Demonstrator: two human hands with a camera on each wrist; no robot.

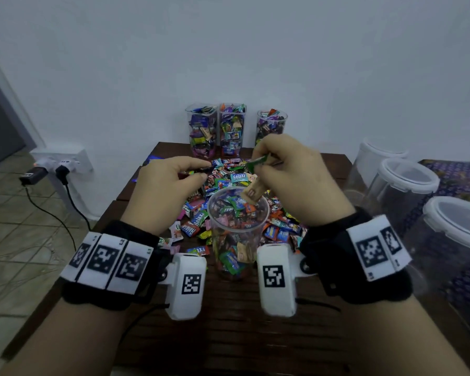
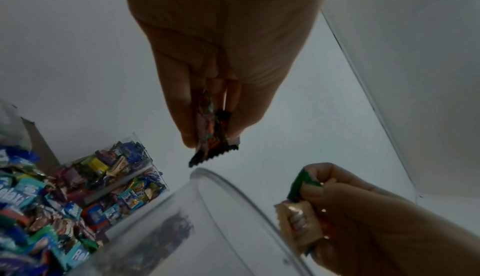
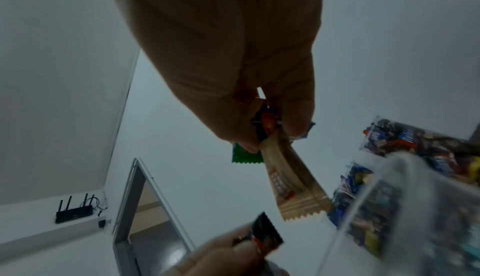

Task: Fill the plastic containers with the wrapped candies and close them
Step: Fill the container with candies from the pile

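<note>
A dark wooden table (image 1: 242, 335) is being used as the work surface. Three lidded clear containers (image 1: 407, 183) are standing along its right side, and three filled containers (image 1: 229, 128) are lined up, uncovered, at the far edge by the wall. A loose pile of wrapped candies (image 1: 228, 175) is spread over the middle. An open clear container (image 1: 238, 229), partly filled, is standing upright at the near edge of the pile, between the two wrists. The left hand (image 1: 166, 191) is being held above the pile, left of the container's rim; its thumb and fingers are pinched together on dark-wrapped candies (image 2: 213, 135). The right hand (image 1: 296, 180) is being held over the container's mouth, fingers clamped on a beige candy (image 3: 291, 180) that is hanging down over the opening, and on a green candy (image 1: 257, 162) at the fingertips.
</note>
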